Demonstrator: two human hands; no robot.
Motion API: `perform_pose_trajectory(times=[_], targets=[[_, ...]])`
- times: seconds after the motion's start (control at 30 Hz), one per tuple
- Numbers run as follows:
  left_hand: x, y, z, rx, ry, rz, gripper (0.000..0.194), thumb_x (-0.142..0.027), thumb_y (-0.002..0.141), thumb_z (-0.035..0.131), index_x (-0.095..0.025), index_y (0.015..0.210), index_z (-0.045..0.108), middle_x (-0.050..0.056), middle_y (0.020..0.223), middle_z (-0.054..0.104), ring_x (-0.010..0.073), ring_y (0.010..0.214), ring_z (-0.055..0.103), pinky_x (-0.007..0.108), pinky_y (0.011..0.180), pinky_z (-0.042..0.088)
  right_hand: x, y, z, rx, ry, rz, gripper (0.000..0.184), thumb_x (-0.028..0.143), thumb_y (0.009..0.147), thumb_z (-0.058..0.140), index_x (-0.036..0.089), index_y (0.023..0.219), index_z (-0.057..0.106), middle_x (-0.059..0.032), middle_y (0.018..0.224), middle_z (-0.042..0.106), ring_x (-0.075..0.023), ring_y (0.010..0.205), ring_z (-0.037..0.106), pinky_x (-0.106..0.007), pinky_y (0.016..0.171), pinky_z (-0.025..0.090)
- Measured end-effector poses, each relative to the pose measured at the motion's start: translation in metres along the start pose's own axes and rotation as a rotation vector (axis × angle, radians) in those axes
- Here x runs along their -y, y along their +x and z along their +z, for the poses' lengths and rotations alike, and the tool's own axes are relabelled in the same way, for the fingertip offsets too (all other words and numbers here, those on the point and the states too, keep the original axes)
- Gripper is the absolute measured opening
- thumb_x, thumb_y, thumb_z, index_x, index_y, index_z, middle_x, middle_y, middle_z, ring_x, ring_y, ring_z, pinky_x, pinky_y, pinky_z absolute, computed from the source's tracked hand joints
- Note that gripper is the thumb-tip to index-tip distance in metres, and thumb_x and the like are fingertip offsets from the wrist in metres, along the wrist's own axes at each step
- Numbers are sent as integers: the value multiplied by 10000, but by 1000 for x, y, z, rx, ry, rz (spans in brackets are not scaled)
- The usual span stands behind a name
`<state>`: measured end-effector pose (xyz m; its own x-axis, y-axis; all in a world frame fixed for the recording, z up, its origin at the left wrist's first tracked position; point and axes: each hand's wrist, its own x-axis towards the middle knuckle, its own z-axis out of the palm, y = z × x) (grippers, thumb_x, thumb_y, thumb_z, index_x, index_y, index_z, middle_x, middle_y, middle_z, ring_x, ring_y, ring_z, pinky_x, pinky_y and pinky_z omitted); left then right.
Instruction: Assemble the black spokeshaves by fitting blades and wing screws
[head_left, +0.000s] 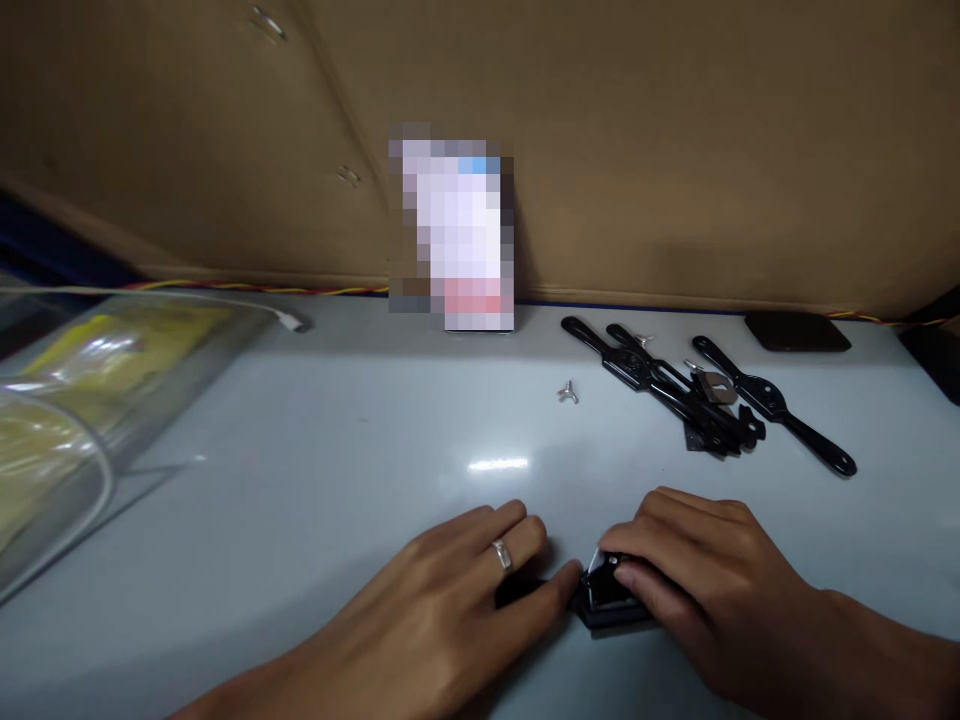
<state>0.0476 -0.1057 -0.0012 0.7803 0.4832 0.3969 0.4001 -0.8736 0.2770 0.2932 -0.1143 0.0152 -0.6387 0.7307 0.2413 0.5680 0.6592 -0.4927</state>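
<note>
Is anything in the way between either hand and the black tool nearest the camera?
Nothing visible blocks the left hand, which grips the black tool. A shiny black plate lies between the right hand and the tool's middle.

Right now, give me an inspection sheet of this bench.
Surface: pale glossy table, light glare mid-table.
Job's things: black tool at front; similar black tools and wing screw farther back.
Clutter: yellow plastic-wrapped package left; dark flat object back right.
Hands: left hand on tool's handle; right hand pinching black plate on tool.
Cables: white cable left; red-yellow wire along back edge.
Surroundings: cardboard panel; pixelated item upright before it.
</note>
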Motion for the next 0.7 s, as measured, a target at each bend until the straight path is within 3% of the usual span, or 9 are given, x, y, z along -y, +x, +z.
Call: perform_pose_trajectory(times=[0.17,0.37,0.7], targets=[[1,-2,1,1,11,15,412,14,892,372,-135,1165,642,65,850,596,201,720,530,319,632,497,0,4,2,-45,166,32,234,108,971,489,165,906,707,-16,748,646,-136,655,559,-275,611,414],[2,-5,3,22,38,17,418,2,912,373,-145,1211,625,69,884,609,203,736,551,319,618,499,0,11,-2,1,369,329,164,57,840,639,189,747,669,58,665,621,-77,594,538,-211,570,379],[1,-1,2,22,6,23,394,0,943,347,-128,1182,634,66,848,593,200,708,528,325,604,475,-5,4,-2,-66,-35,-6,314,145,973,507,154,669,586,5,672,535,-120,616,443,-303,576,318]])
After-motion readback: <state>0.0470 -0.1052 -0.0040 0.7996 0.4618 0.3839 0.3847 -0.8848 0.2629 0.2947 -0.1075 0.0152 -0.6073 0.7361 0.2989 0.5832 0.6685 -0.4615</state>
